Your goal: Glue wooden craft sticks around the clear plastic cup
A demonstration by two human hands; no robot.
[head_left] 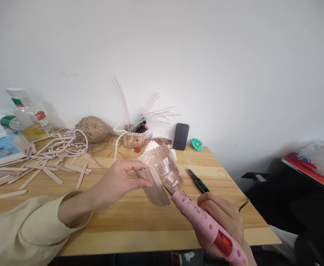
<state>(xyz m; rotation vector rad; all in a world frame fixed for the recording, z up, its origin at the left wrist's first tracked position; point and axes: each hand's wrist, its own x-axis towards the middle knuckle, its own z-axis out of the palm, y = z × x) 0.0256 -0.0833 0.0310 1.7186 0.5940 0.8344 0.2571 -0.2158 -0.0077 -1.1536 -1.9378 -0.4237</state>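
Evidently partway, sticks [157, 187] line some of the clear container [168, 165] my left hand [123, 176] pinches, leaving one side bare near the glue gun [196, 215] my right hand [225, 212] clasps.

Table [114, 231]: pale wood with visible grain, its far edge near the wall
Left side: many loose sticks [53, 176], flat and light brown, heaped and crossing one another
Left edge: a blue-and-white tissue pack [5, 149], partly cut off from view
Behind the pack: a clear bottle [26, 107] with a white cap and some yellow liquid
Among the sticks: strings of pale beads [82, 142], looped together
Back, left of middle: a ball of brown twine [91, 129]
Back, middle: a small stick-sided pot [134, 140] holding pens and wires
Right of the pot: a dark phone [181, 136], standing upright
Right of the phone: a green flower [196, 144]
Right side: a black-handled knife [198, 181], blade pointing away
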